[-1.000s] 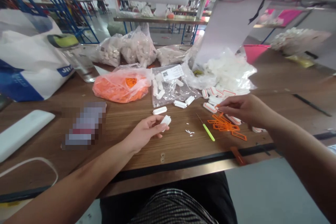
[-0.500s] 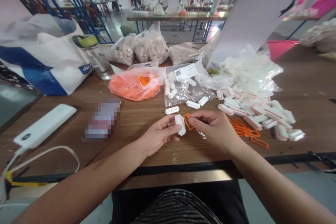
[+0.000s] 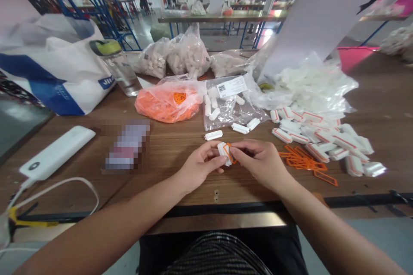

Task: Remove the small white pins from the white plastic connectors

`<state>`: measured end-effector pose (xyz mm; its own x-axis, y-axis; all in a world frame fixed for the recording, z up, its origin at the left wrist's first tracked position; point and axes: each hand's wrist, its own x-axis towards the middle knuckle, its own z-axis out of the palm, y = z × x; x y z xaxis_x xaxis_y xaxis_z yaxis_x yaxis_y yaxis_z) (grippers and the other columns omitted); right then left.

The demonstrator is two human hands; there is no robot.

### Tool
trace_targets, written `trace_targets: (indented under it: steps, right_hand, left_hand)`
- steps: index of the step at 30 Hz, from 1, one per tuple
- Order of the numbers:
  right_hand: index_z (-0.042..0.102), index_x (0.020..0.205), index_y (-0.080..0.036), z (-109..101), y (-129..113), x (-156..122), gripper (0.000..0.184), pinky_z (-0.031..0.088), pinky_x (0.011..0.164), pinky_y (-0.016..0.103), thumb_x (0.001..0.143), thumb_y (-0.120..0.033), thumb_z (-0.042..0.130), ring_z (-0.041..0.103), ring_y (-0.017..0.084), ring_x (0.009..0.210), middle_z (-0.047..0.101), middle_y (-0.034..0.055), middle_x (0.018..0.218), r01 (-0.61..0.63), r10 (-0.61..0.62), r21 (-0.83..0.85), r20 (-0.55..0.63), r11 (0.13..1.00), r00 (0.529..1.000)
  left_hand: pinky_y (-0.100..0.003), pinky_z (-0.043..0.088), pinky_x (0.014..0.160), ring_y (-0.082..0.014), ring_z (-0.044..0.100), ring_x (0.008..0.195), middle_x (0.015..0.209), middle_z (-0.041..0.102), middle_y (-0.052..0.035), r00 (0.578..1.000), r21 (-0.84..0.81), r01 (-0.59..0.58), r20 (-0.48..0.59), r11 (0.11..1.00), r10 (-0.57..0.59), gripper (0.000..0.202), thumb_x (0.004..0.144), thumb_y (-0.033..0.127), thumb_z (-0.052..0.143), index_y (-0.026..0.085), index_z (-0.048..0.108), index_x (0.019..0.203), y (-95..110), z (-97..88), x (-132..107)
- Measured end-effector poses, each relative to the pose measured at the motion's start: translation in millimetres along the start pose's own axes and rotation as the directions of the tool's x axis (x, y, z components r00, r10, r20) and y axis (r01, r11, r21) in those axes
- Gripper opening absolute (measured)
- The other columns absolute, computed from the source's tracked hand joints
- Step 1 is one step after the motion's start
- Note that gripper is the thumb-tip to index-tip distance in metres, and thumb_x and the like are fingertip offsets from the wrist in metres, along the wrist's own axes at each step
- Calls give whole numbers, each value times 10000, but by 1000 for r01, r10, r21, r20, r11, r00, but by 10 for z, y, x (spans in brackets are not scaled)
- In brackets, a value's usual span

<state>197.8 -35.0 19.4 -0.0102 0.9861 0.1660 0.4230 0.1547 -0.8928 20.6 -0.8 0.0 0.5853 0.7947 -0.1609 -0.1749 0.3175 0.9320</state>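
Observation:
My left hand (image 3: 201, 166) and my right hand (image 3: 260, 165) meet above the wooden table (image 3: 180, 184), holding a small white plastic piece (image 3: 222, 152) between their fingertips. A thin orange rectangular frame (image 3: 228, 153) sits against that piece, pinched by my right fingers. A loose heap of orange frames (image 3: 303, 161) lies to the right of my right hand, beside a spread of white pieces with orange outlines (image 3: 325, 144). Nearest my left hand, a single white piece (image 3: 213, 135) lies on the wood.
Behind my hands lie a transparent bag of white pieces (image 3: 222, 105) and an orange-filled plastic bag (image 3: 167, 105). Further back stand bulging bags of white pieces (image 3: 190, 58). A white power bank (image 3: 57, 152) with a cable, a blurred object (image 3: 127, 150) and a glass bottle (image 3: 118, 71) are on the left.
My hands have come closer together, and the orange frame now lies against the white piece. My view has shifted slightly, with the table contents sitting a little further right.

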Motion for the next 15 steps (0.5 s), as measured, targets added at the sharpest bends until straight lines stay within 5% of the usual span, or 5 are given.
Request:
trace_targets:
  steps: [5,15]
  right_hand:
    - [710,927,-189,54,33,-28,164,465,531,247,803,-286,665,610,115,580,695,4,716,-44,49,56,-94,997,994]
    - [720,848,-177,94,-30,-73,96,431,491,239,823,-237,649,545,96,542,660,14,729,174,-201,-194,-129,965,971]
  left_hand:
    - [-277,483,690,-165,626,833,913,689,-42,1000,14,-6,-18,1000,6,343,768,287,740,172,595,1057,2,13,2]
    - [-276,464,693,-157,607,813,898,673,-39,999,10,-10,-34,1000,11,348,757,310,747,168,596,1037,-5,15,-1]
